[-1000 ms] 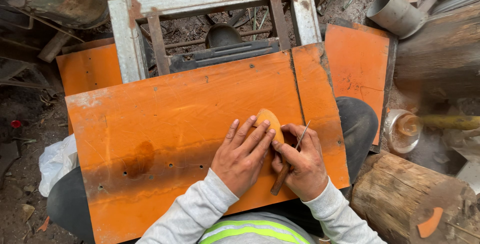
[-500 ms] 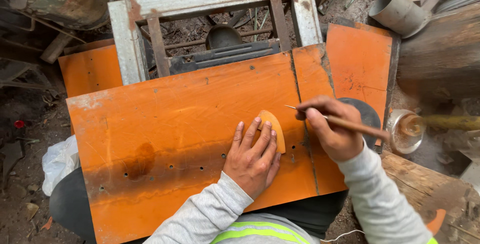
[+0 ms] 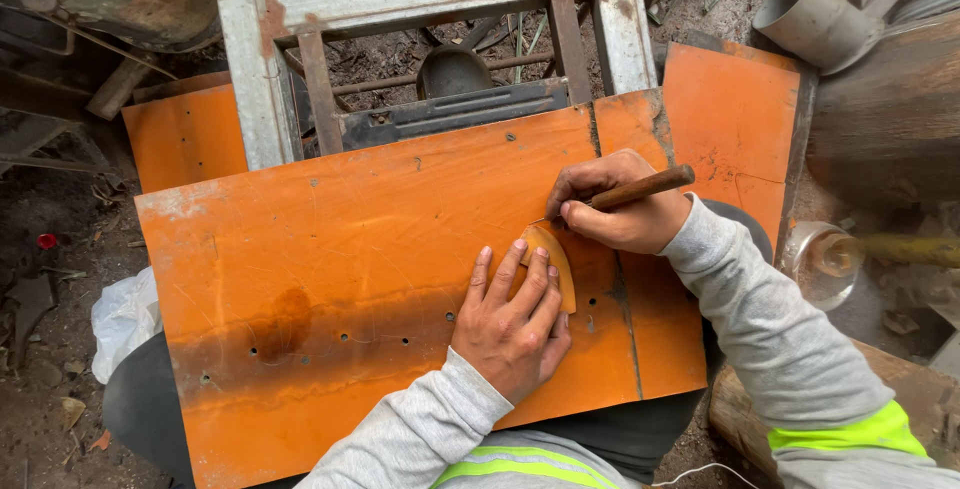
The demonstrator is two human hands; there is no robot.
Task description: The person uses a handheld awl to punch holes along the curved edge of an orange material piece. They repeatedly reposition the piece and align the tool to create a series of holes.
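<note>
While left hand (image 3: 512, 324) flattens template (image 3: 556, 261) — right hand (image 3: 615, 211) scribes.

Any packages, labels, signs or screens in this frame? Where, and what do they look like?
No labels, signs or screens in view.
Crumpled white plastic bag: on the dirt at the left edge of the large orange sheet-metal panel; soft, shapeless, plain white, nothing printed visible.
</note>
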